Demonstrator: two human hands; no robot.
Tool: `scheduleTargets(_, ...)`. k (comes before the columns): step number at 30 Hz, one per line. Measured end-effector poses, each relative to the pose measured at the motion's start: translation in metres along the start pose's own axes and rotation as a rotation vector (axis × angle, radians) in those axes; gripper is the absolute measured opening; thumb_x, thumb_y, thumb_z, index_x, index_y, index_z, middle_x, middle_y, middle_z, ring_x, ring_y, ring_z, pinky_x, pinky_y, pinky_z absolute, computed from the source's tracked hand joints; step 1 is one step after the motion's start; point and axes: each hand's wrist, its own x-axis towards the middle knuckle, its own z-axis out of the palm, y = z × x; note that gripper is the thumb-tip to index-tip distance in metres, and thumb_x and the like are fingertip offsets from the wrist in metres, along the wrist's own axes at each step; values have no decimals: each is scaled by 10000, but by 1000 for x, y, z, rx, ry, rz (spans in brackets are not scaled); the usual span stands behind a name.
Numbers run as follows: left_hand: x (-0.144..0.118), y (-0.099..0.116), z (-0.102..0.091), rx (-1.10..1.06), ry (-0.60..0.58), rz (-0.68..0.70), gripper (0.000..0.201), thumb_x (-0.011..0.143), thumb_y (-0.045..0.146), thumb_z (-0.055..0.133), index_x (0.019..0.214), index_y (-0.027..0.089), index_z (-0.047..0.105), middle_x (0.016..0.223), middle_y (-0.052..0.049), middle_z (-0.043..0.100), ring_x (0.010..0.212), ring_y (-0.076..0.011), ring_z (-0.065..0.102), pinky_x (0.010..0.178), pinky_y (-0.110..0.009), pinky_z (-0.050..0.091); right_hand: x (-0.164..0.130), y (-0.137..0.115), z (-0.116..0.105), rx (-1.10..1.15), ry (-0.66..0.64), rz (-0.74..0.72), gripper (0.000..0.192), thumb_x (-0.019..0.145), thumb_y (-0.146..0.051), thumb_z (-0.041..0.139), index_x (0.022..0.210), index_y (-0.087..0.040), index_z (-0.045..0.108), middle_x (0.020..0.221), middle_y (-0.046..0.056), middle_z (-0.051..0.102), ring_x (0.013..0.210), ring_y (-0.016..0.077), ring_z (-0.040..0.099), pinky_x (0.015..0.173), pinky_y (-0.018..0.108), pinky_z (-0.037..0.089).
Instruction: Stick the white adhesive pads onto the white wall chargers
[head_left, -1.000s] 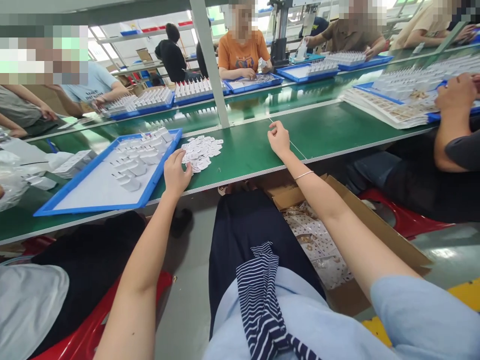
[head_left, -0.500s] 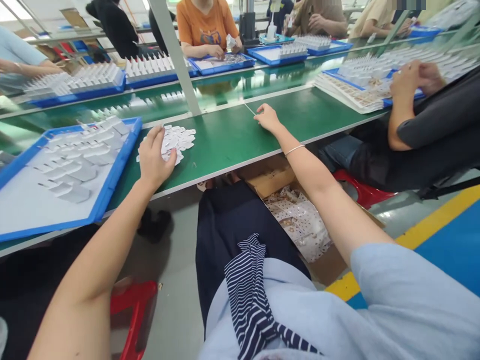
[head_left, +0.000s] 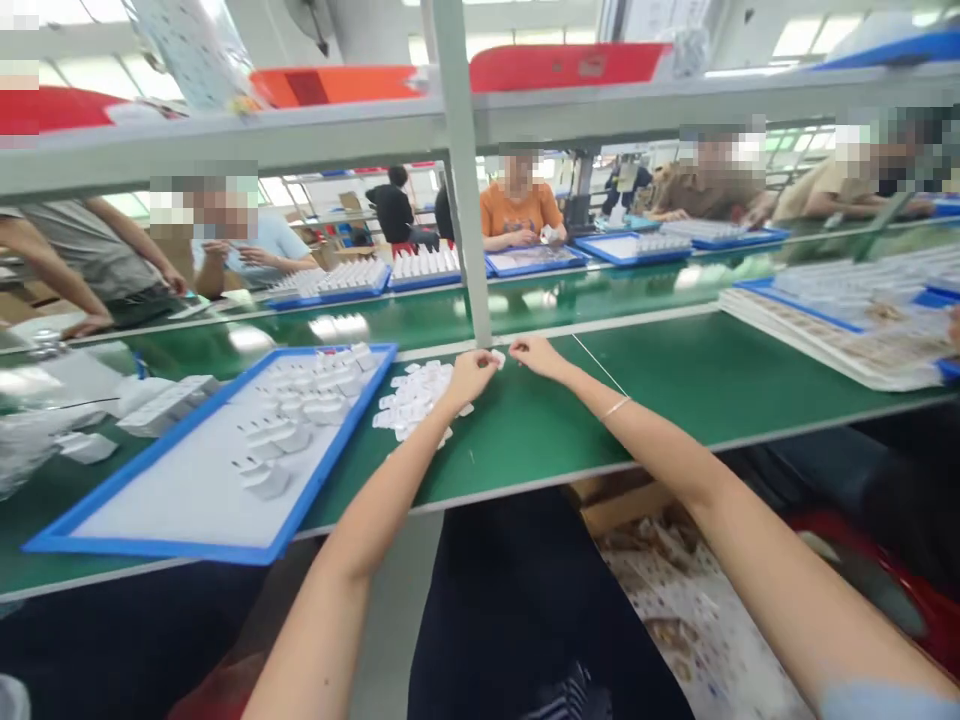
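Note:
My left hand [head_left: 474, 376] is closed in a pinch on a small white plastic piece [head_left: 498, 358], held just above the green table. Close by on the right, my right hand [head_left: 534, 355] has its fingertips drawn together near that piece; what they hold, if anything, is too small to tell. A pile of flat white plastic pieces [head_left: 414, 398] lies under and left of my left hand. Beyond my right forearm, a thin white stick [head_left: 598, 364] lies slantwise on the table.
At left, a blue-rimmed tray [head_left: 180, 500] holds rows of white housings with dark prongs. A post [head_left: 471, 220] rises at the table's far edge. Stacked trays [head_left: 817, 345] stand at right. Several people work across the bench. An open carton [head_left: 622, 505] sits below the table.
My left hand has lifted from the pile with a white piece in its fingers. My right hand has left the thin stick and moved left towards it. The view has tilted up.

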Motion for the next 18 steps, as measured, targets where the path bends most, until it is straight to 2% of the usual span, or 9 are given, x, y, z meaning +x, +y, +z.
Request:
scheduleTargets(3, -4, -10, -15, -3, -123, -45, 214, 881, 295, 614, 843, 142, 759, 813, -46, 750, 791, -186, 688, 800, -315, 536, 9, -7, 24, 87, -154, -79, 275, 981, -364, 616, 1133, -137, 651, 1047, 68, 695, 863, 169, 686, 757, 345, 593)
scheduleTargets(5, -12, -16, -32, -19, -237, -63, 227, 858, 333, 631, 887, 170, 787, 876, -38, 767, 846, -198, 701, 822, -292, 531, 5, -4, 34, 151, -210, -116, 267, 958, -389, 623, 1011, -132, 669, 869, 52, 708, 729, 149, 672, 667, 296, 568)
scheduleTargets(8, -29, -24, -67, -26, -367, -83, 379, 799, 366, 717, 1158, 246, 740, 1239, -28, 711, 1142, -217, 655, 999, -288, 486, -8, 5, 40, 221, -232, -132, 302, 883, -453, 637, 895, -154, 674, 732, 49, 695, 613, 147, 626, 581, 279, 512)
scheduleTargets(10, -37, -28, -91, 71, -361, -84, 544, 812, 374, 709, 1335, 254, 627, 1428, -50, 593, 1306, -244, 557, 1109, -344, 418, -16, 11, 40, 224, -231, -125, 294, 838, -464, 649, 852, -173, 685, 725, 46, 693, 591, 153, 601, 581, 297, 487)
scheduleTargets(11, -39, -30, -103, 138, -329, -87, 551, 842, 373, 673, 1370, 242, 590, 1451, -64, 569, 1322, -249, 540, 1121, -370, 407, -19, 13, 39, 213, -222, -122, 274, 823, -452, 655, 838, -181, 693, 733, 43, 689, 593, 156, 591, 602, 312, 481)
scheduleTargets(13, -42, -31, -121, 263, -281, -129, 472, 897, 372, 592, 1343, 217, 590, 1380, -81, 616, 1227, -241, 595, 1041, -378, 458, -23, 14, 39, 175, -194, -124, 226, 806, -414, 662, 824, -195, 713, 760, 41, 674, 618, 163, 569, 655, 338, 466)
scheduleTargets(14, -42, -31, -128, 311, -305, -188, 420, 905, 386, 575, 1286, 213, 620, 1312, -79, 656, 1142, -235, 633, 960, -361, 490, -24, 13, 39, 156, -179, -128, 205, 804, -395, 659, 820, -200, 722, 777, 42, 663, 635, 167, 558, 679, 346, 456)
scheduleTargets(16, -42, -30, -137, 415, -464, -360, 381, 877, 453, 610, 1167, 212, 664, 1204, -75, 702, 1011, -233, 668, 795, -318, 502, -26, 11, 40, 110, -158, -144, 190, 810, -371, 642, 824, -205, 734, 804, 45, 647, 655, 172, 538, 700, 353, 439)
scheduleTargets(18, -43, -28, -139, 542, -648, -520, 411, 814, 522, 676, 1078, 207, 684, 1158, -83, 715, 980, -254, 675, 713, -301, 479, -28, 9, 40, 55, -148, -155, 206, 827, -369, 618, 838, -202, 738, 798, 47, 637, 656, 173, 527, 692, 350, 429)
